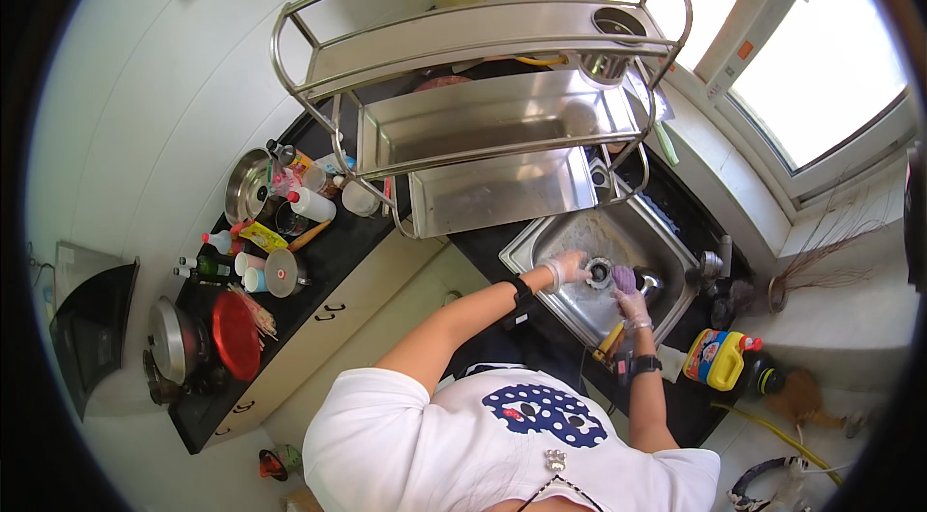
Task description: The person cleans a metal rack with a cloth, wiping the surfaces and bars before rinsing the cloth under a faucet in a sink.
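Observation:
Both hands wear clear plastic gloves and work inside a stainless steel sink (554,240). My left hand (569,268) reaches in from the left, its fingertips at the left rim of the round drain fitting (600,271). Whether it grips that rim is too small to tell. In my right hand (632,303) is a bunched purple cloth or sponge (623,279), just right of the drain. Beside it a chrome faucet spout (649,283) hangs over the basin. Greyish dirt marks the sink floor above the drain.
A two-tier steel rack (500,179) overhangs the sink's far left. A yellow jug (713,360) stands right of the sink, and a yellow-handled tool (608,342) lies at its near edge. Bottles, cups and a red lid (236,336) crowd the left counter.

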The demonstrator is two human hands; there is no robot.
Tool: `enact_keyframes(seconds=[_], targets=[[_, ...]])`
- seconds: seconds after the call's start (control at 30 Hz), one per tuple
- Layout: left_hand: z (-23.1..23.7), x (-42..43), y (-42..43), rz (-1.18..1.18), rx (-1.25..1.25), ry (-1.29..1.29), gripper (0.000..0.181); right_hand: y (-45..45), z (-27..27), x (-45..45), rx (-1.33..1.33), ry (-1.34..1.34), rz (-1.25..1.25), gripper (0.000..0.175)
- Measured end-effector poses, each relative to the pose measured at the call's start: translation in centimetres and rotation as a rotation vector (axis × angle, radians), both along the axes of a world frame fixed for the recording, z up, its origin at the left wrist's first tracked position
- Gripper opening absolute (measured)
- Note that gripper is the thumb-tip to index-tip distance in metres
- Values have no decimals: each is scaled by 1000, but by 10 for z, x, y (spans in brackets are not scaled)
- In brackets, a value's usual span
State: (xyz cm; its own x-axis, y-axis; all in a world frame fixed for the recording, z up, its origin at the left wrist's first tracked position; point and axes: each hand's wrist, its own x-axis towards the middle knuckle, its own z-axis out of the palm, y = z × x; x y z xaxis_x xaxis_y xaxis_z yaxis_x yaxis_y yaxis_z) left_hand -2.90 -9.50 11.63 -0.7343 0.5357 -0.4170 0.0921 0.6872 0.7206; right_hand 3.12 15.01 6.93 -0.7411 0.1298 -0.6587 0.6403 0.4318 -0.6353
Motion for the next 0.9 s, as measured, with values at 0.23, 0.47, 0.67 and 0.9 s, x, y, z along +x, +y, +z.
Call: enact_keyframes(seconds=[0.23, 0.47, 0.67, 0.9], targets=[[61, 16, -18, 311, 624, -210, 48, -106, 42, 7, -149, 655, 29, 44], [96, 11, -97, 445, 863, -116, 27, -178, 143, -2, -55, 849, 252, 23], [137, 11, -128, 530, 963, -82, 26, -218, 205, -5, -554, 699, -14, 22], [136, 15, -148, 527, 1038, -72, 35, -238, 206, -9, -472, 678, 43, 22]])
